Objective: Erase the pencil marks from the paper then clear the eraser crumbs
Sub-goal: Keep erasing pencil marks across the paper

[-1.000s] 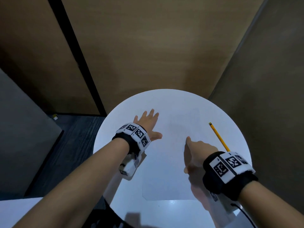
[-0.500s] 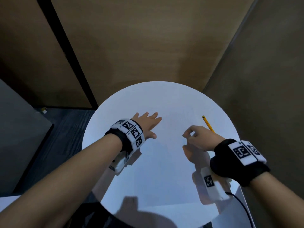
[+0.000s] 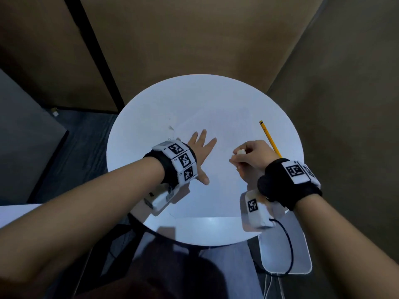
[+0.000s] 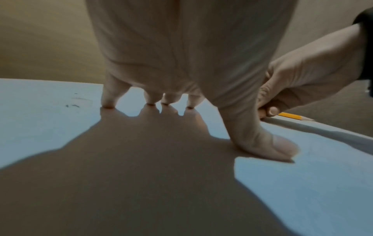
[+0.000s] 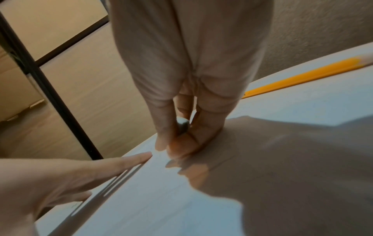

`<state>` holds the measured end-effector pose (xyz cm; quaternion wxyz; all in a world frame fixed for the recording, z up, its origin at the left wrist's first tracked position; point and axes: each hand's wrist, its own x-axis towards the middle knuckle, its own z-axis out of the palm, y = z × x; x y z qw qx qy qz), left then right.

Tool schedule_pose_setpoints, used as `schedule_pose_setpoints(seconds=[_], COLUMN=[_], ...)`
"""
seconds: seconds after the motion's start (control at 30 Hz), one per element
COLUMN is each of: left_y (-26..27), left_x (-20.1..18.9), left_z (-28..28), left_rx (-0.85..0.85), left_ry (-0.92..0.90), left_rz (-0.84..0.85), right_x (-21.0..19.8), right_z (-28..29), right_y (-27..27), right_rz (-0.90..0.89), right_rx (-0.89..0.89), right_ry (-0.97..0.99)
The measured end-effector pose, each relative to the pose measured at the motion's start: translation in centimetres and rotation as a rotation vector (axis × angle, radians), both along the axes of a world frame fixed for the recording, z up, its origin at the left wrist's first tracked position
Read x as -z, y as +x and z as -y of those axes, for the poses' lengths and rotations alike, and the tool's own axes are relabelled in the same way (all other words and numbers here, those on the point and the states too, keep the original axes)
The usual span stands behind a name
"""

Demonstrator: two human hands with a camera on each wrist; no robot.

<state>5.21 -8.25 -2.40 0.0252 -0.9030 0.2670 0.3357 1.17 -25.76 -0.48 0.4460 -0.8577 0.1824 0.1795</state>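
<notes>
A white sheet of paper lies on the round white table. My left hand lies flat on the paper with fingers spread; its fingertips and thumb press down. My right hand hovers over the paper's right part, fingers curled, pinching a small white eraser, which shows between the fingers in the right wrist view. Faint dark marks sit left of the left hand, also seen as small specks in the head view.
A yellow pencil lies on the table just beyond my right hand, near the right edge. A white rounded surface with a black cable sits below the table at lower right. Brown walls close in behind and to the right.
My right hand went from pointing with a straight finger on the paper to curled fingers pinching the eraser, lifted slightly. My left hand stays flat on the paper.
</notes>
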Motion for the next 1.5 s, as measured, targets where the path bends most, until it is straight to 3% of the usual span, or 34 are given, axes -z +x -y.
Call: schedule_pose_setpoints(seconds=[0.2, 0.4, 0.57, 0.7, 0.9, 1.03, 1.2, 1.5], left_y=[0.4, -1.2, -1.1, -1.6, -1.8, -2.3, -2.4, -3.3], left_x=[-1.2, -1.1, -0.5, -0.4, -1.1, -1.4, -1.1, -0.4], left_z=[0.1, 0.8, -0.4, -0.8, -0.4, -0.1, -0.5, -0.5], left_rx=[-0.039, -0.130, 0.020, -0.004, 0.012, 0.060, 0.009, -0.005], left_ry=[-0.059, -0.127, -0.044, -0.014, -0.044, -0.022, -0.056, -0.049], left_rz=[0.009, 0.227, 0.104, -0.001, -0.027, -0.008, -0.098, -0.063], right_x=[-0.8, -0.9, -0.1, -0.5, -0.4, -0.2, -0.1, -0.7], right_z=[-0.7, -1.2, -1.1, -1.6, -3.2, -3.6, -3.8, -4.4], right_y=[0.1, -0.8, -2.1, -3.5, -5.3, -5.9, -6.2, -5.5], right_rz=[-0.066, -0.048, -0.003, -0.004, -0.020, 0.030, 0.063, 0.030], right_rx=[0.029, -0.012, -0.007, -0.056, -0.357, -0.361, -0.355, -0.400], right_ry=[0.068, 0.031, 0.093, 0.203, -0.063, -0.160, -0.157, -0.187])
